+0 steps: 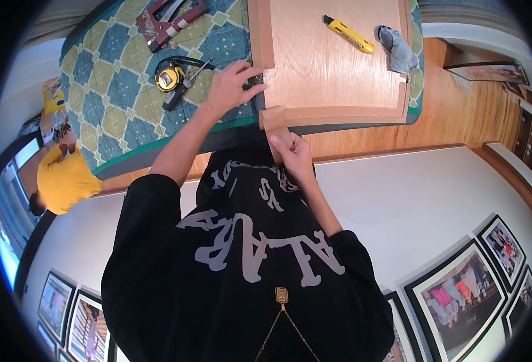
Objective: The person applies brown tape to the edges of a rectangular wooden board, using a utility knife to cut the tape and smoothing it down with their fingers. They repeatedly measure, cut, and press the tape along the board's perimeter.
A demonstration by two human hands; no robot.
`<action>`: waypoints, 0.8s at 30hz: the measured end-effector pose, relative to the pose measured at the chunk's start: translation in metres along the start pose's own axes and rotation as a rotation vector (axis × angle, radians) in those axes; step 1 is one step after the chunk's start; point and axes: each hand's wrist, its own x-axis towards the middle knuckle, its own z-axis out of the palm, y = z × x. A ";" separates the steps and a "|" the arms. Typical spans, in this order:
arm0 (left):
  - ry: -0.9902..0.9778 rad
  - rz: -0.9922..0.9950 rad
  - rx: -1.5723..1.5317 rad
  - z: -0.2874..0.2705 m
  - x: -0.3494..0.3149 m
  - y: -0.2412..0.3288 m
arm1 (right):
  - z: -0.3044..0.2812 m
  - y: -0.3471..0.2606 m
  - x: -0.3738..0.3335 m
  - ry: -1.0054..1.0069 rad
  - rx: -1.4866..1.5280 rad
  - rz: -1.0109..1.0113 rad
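Note:
A flat wooden panel (332,72) lies on a patterned quilt, with brown paper tape (338,113) along its borders. My left hand (233,84) rests at the panel's left edge, its thumb and fingers apart. Below the panel's near left corner, my right hand (293,155) pinches a loose strip of brown tape (276,123). The strip's upper part lies over the corner, and its lower end hangs toward my black shirt. To the left of my left hand are a yellow tape measure (168,78) and a screwdriver (177,96) with a dark handle.
A dark red staple gun (170,24) sits on the quilt (115,90) at the far left. On the panel are a yellow utility knife (350,35) and a crumpled grey cloth (399,51). A person in a yellow shirt (67,178) is at the left. Framed pictures (459,295) hang on the wall.

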 end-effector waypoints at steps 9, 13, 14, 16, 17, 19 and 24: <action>-0.356 0.456 0.146 -0.019 0.043 -0.019 | -0.002 -0.004 0.003 -0.031 -0.094 0.028; -0.606 0.478 0.252 -0.013 0.060 -0.019 | -0.002 -0.006 0.000 -0.031 -0.122 0.056; -0.668 0.484 0.296 -0.014 0.067 -0.012 | -0.002 -0.008 0.000 -0.024 -0.135 0.052; -0.731 0.520 0.370 -0.011 0.070 -0.007 | -0.003 -0.012 -0.002 -0.010 -0.162 0.045; -0.736 0.547 0.406 -0.008 0.066 -0.007 | -0.002 -0.012 -0.002 -0.013 -0.151 0.040; -0.730 0.585 0.432 -0.004 0.062 -0.008 | -0.003 -0.013 -0.003 -0.021 -0.129 0.032; -0.718 0.654 0.368 -0.007 0.066 -0.013 | -0.004 -0.024 -0.006 -0.008 -0.220 0.072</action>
